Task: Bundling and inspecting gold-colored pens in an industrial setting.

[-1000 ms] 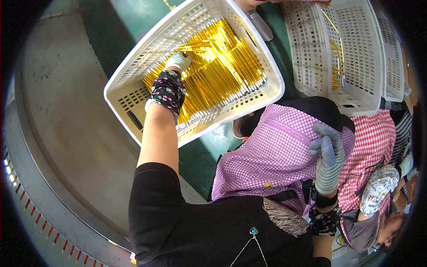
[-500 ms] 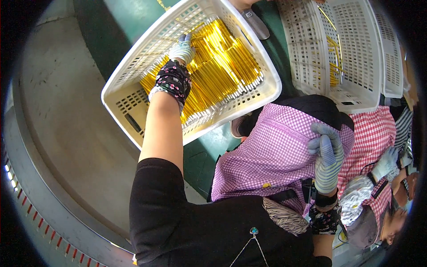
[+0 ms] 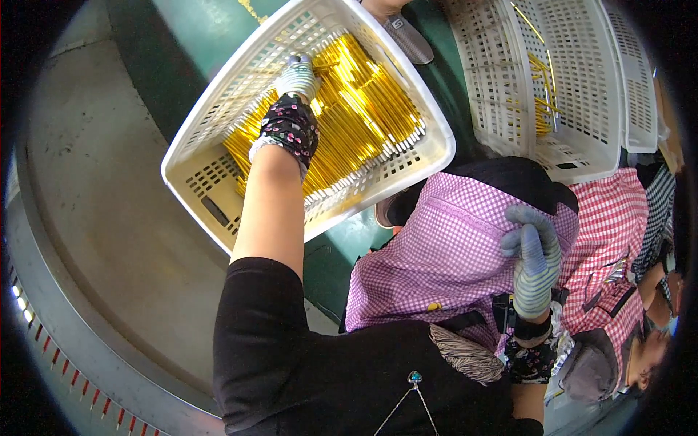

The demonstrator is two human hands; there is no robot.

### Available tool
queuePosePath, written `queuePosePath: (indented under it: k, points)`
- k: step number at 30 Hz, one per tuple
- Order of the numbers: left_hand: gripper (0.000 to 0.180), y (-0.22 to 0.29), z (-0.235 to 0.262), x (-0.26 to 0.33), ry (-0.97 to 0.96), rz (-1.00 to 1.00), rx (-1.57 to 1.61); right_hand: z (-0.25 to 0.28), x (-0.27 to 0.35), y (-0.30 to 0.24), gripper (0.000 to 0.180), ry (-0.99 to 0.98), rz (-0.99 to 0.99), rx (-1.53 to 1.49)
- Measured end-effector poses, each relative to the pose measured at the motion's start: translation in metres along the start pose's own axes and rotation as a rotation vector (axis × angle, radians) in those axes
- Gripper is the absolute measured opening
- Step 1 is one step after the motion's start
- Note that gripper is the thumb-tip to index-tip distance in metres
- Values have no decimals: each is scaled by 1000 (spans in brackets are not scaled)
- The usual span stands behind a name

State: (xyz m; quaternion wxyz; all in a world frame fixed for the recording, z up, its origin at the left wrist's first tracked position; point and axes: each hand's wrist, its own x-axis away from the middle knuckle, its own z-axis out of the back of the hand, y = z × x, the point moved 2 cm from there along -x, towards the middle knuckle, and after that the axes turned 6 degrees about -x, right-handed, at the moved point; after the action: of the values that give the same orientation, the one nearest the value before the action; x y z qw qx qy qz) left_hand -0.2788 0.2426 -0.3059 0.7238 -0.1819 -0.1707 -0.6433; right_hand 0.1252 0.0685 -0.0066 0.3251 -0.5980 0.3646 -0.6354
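A white plastic basket (image 3: pixel 190 168) in front of me holds many thin gold rods (image 3: pixel 349 120) with white ends, packed side by side in layers. My left hand (image 3: pixel 297 78), in a striped work glove with a dark flowered cuff, reaches into the basket. Its fingers are bent round a few gold rods that lie askew from the others; the palm side is hidden. Over my purple checked apron (image 3: pixel 436 254), my right hand (image 3: pixel 536 261), gloved the same way, is raised with loosely bent fingers held apart. Nothing shows in it.
At the upper right, further white baskets (image 3: pixel 582 109) stand close together, one with loose gold rods (image 3: pixel 542 94). A co-worker in a red checked apron (image 3: pixel 607 218) is beside me on the right. To the left is a curved grey metal surface (image 3: pixel 94 189); a shoe (image 3: pixel 411 40) shows beyond the basket.
My left hand's fingers have bent from nearly straight and closed on some rods, which now lie askew. My right hand stays almost where it was. The co-worker at right has moved their hand.
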Motion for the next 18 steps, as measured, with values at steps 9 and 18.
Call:
queuePosePath:
  k: [9, 18]
  points:
    - [34, -26, -9, 15, -272, -381, -122, 2, -1, 1, 25, -18, -6, -6]
    - [27, -127, -28, 40, 65, 209, 366, 3, 2, 1, 26, -65, 31, 38]
